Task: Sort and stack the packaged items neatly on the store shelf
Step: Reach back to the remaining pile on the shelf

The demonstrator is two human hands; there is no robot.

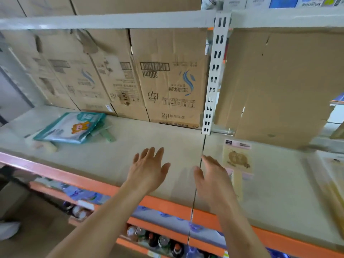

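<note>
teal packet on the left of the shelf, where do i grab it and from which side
Probably its near edge, from the front: the teal packet lies flat with cardboard boxes close behind, so a thumb-over, fingers-under grip by the left hand suits it.

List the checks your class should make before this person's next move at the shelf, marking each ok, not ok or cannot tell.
1. Hands free: ok, left hand and right hand both open, holding nothing.
2. Bare space on the shelf ahead of the hands: ok.
3. The teal packet lies square: not ok, askew.
4. The yellow packet is near the right hand: ok, just beside it.
5. Packets stacked together: not ok, they lie apart.
6. Kind of the far-right item: cannot tell, blurred.
</note>
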